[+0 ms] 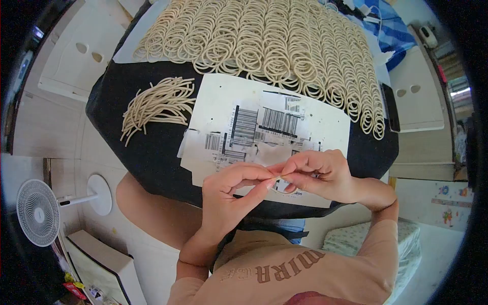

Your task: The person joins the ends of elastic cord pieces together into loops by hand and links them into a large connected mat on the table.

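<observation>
My left hand (236, 190) and my right hand (323, 175) meet over the front part of a white sheet (213, 109) with barcode labels. Both are closed in a fingertip pinch on a thin beige cord (277, 178), bent into a small loop below the fingers. The fingers partly hide its ends, so I cannot tell whether they are joined. Left of the sheet lies a bundle of loose beige cord pieces (160, 104). Beyond it, many similar beige rings (277, 48) lie overlapping in long rows.
A black cloth (152, 152) covers the table. By the right edge lies a dark phone (390, 108), with blue checked fabric (399, 38) behind. White chairs (81, 46) stand around the table. A white fan (38, 213) is at the lower left.
</observation>
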Available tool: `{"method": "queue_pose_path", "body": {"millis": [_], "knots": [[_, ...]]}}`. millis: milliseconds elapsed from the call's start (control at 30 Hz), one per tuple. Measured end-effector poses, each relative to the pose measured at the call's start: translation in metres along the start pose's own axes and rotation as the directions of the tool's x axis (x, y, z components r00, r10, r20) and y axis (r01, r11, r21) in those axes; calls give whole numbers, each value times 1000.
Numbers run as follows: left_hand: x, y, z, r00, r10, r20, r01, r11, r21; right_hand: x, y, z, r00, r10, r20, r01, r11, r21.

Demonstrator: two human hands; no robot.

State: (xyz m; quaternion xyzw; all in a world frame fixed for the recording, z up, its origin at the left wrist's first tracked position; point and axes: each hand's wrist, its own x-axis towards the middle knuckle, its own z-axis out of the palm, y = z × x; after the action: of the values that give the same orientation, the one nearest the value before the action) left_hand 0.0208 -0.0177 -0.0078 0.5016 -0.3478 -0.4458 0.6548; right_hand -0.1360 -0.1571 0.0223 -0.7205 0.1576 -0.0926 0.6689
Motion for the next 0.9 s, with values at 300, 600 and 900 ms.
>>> {"method": "queue_pose_path", "body": {"millis": [300,600,900], "knots": [[-2,-4,2,994,108,-10,-107,993,41,-6,1,1,979,-202,15,198,940,-277],[-3,9,-1,986,151,70,-135,971,-199,5,-18,-3,994,-109,-6,109,994,4],[6,-2,14,986,143,89,-105,933,-343,8,-20,-5,974,159,164,-201,938,282]]}}
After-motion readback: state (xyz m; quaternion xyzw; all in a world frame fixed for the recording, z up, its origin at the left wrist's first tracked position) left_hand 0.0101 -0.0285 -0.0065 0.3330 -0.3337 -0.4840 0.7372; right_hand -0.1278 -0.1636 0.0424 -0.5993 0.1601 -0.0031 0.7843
